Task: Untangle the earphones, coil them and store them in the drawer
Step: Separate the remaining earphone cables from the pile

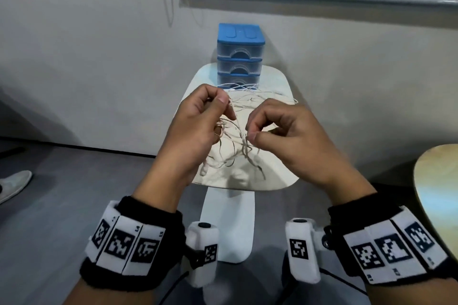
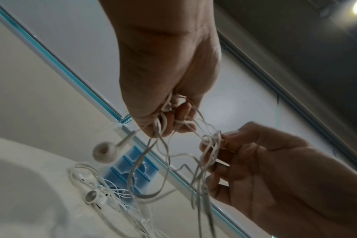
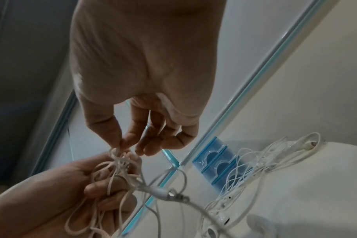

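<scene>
Both hands were raised above the small white rounded table (image 1: 277, 176), working one tangle of thin white earphone cable (image 1: 238, 148). The left hand (image 1: 198, 126) had its fingers curled round a bunch of loops of that cable, thumb pressed against the forefinger near the top of the bunch; a ring showed on one finger. From the left wrist view, several strands ran out from under those curled fingers (image 2: 183, 112), and one white earbud (image 2: 104, 152) dangled just below the hand on its stem. The right hand (image 1: 295, 136) pinched a knotted part of the same cable between thumb and forefinger, its other fingers loosely curled. The right wrist view showed the pinching fingertips (image 3: 122, 143) touching the knot directly above the left hand's bundle, with the metal plug (image 3: 173, 197) hanging just beneath it.

The lower loops of the held tangle hung down toward the tabletop; whether they touched it could not be told. A second heap of white earphones (image 1: 250, 99) lay on the table, between the hands and the small blue-topped drawer unit with three clear plastic drawers (image 1: 240, 57). That unit stood at the table's far edge, all three drawers closed. A pale wooden round surface (image 1: 438, 195) showed to the right of the table, and a light-coloured shoe (image 1: 14, 184) on the grey floor well to its left.
</scene>
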The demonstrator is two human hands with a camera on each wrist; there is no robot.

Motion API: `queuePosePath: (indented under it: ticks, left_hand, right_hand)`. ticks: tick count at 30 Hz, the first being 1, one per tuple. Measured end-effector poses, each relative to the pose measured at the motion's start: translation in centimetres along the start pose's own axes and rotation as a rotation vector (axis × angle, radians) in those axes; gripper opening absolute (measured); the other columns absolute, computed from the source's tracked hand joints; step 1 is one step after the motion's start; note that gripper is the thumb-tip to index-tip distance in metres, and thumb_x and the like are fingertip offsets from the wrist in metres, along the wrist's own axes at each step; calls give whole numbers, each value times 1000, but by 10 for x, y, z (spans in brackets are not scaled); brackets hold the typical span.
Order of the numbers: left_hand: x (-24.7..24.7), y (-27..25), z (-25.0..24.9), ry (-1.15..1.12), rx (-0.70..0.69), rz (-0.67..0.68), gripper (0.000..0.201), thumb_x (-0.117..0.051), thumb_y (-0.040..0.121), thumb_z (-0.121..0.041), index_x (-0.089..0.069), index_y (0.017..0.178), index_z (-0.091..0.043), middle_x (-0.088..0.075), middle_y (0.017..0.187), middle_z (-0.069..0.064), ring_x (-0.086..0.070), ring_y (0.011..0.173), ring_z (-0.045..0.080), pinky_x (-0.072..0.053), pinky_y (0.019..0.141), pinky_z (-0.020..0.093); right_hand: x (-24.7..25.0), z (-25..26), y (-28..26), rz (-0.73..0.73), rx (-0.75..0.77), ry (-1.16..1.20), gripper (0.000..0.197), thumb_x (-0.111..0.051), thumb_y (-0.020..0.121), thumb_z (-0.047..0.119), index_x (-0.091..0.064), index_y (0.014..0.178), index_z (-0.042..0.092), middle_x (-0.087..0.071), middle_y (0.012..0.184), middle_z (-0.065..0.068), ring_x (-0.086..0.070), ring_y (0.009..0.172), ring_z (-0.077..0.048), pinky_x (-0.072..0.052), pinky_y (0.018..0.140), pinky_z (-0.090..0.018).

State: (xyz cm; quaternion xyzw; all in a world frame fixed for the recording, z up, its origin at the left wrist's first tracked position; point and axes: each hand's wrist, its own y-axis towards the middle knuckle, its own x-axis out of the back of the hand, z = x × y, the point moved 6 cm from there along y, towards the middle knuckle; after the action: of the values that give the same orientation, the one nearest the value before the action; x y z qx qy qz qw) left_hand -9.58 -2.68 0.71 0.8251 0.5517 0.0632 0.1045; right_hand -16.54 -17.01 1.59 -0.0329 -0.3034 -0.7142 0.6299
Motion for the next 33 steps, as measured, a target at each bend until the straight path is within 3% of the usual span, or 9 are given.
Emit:
queuePosePath:
  ticks: [6, 9, 13, 15, 17, 21, 25, 28, 33]
  left_hand:
    - [-21, 1, -5, 166, -79, 30, 20, -49, 107, -38, -52, 93, -24, -64, 77, -9, -45, 64, 15, -37, 61, 35]
    - [-23, 4, -10, 204, -139, 44, 19, -50, 106, -37, -52, 90, -26, -63, 80, -4, -51, 66, 11, -37, 62, 31]
    - [-23, 5, -14, 211, -134, 105, 15, -57, 104, -31, -55, 94, -20, -64, 77, -8, -48, 57, 0, -37, 57, 20]
    - [-26, 3, -13, 254, -128, 206, 15, -65, 99, -27, -59, 93, -15, -64, 83, -1, -51, 60, 9, -43, 57, 23]
    - [-29, 0, -11, 294, -131, 307, 15, -71, 96, -22, -62, 91, -11, -63, 87, 4, -51, 67, 22, -46, 61, 39]
    - [-30, 0, -8, 295, -130, 319, 10, -72, 94, -12, -69, 85, -9, -64, 78, -4, -54, 66, 4, -43, 63, 17]
    - [-22, 2, -7, 270, -92, 283, 5, -72, 94, -13, -76, 93, -10, -73, 91, 7, -60, 74, 14, -46, 63, 23]
    - [-15, 3, -1, 227, -48, 235, 7, -70, 94, -8, -74, 94, -3, -77, 95, 1, -59, 68, 7, -46, 58, 19]
    - [-10, 5, 5, 164, -12, 166, 2, -71, 94, -9, -73, 94, -9, -76, 86, 7, -63, 69, 16, -46, 61, 31]
  right_hand:
    - [8, 3, 3, -18, -83, 133, 26, -74, 87, 24, -64, 82, 0, -62, 71, -8, -56, 65, -14, -43, 62, -21]
    - [7, 2, 7, -13, -128, 71, 25, -72, 94, 17, -60, 83, -2, -57, 69, -20, -49, 58, -19, -41, 56, -30]
    - [17, 4, 13, -77, -159, 2, 30, -66, 98, 22, -60, 78, 1, -59, 58, -5, -49, 48, -18, -39, 51, -29]
    - [28, 13, 16, -156, -150, 65, 22, -60, 101, 17, -58, 85, 2, -62, 57, -8, -53, 42, -19, -38, 46, -26]
    - [37, 25, 19, -219, -111, 167, 15, -53, 104, 12, -53, 91, 5, -66, 59, -12, -58, 42, -22, -39, 43, -24]
    - [46, 40, 23, -348, -4, 212, 9, -50, 106, 11, -49, 97, 9, -74, 72, -15, -73, 58, -27, -48, 50, -27]
    - [56, 41, 22, -480, 76, 89, 6, -53, 103, 12, -51, 98, 12, -76, 84, -8, -76, 75, -19, -58, 66, -34]
    - [57, 34, 20, -516, 92, -120, 6, -59, 99, 16, -54, 101, 15, -75, 90, -2, -73, 86, -17, -58, 78, -43]
    - [40, 12, 11, -289, -97, -184, 56, -70, 91, 16, -40, 133, 37, -71, 111, 8, -65, 106, -4, -53, 91, -32]
